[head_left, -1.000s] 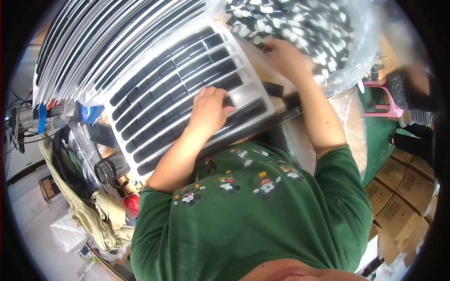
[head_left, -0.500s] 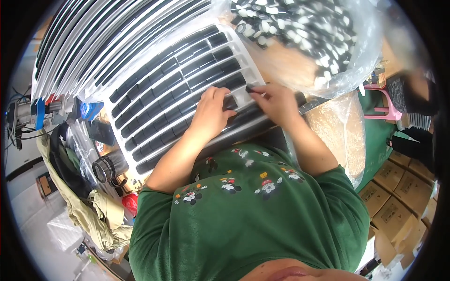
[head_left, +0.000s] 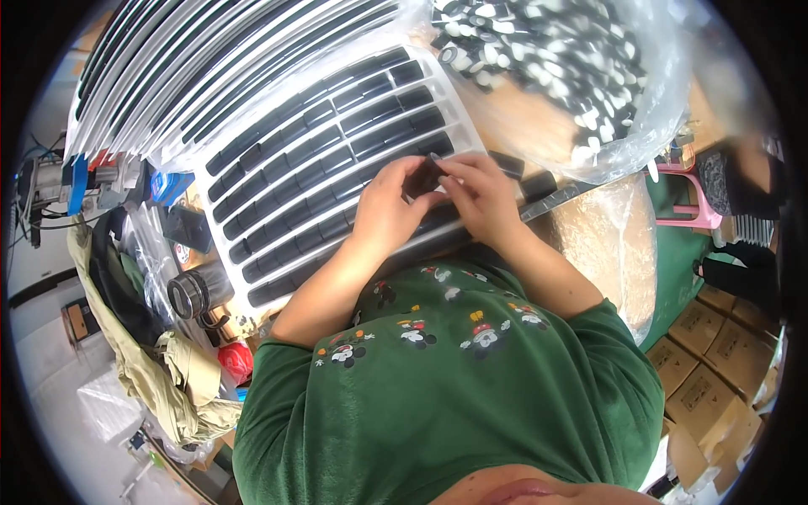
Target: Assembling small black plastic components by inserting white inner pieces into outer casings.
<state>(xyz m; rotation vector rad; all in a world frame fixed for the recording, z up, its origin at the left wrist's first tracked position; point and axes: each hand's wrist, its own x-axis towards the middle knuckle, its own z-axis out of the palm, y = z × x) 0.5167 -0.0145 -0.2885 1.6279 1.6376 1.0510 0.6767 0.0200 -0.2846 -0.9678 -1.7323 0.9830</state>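
Note:
A white tray point(head_left: 452, 109) lies tilted in front of me, its slots holding rows of short black tubes. Over its near right part, my left hand point(head_left: 389, 206) is closed around one black tube point(head_left: 422, 178). My right hand point(head_left: 484, 202) meets it from the right, thumb and fingers pinching a small black cap point(head_left: 433, 158) against the tube's upper end. Fingers partly cover both pieces, so how far the cap sits on the tube cannot be seen.
Many stacked white trays point(head_left: 202, 67) stand at the far left. A clear plastic bag point(head_left: 661, 101) with loose black-and-white caps point(head_left: 547, 63) lies far right. A jar point(head_left: 189, 293) is left of the tray; cardboard boxes point(head_left: 703, 396) and a pink stool point(head_left: 703, 198) are to the right.
My right hand has brought the small black cap left to the tube. My left hand has lifted the tube, which now shows between the hands. The view has shifted slightly.

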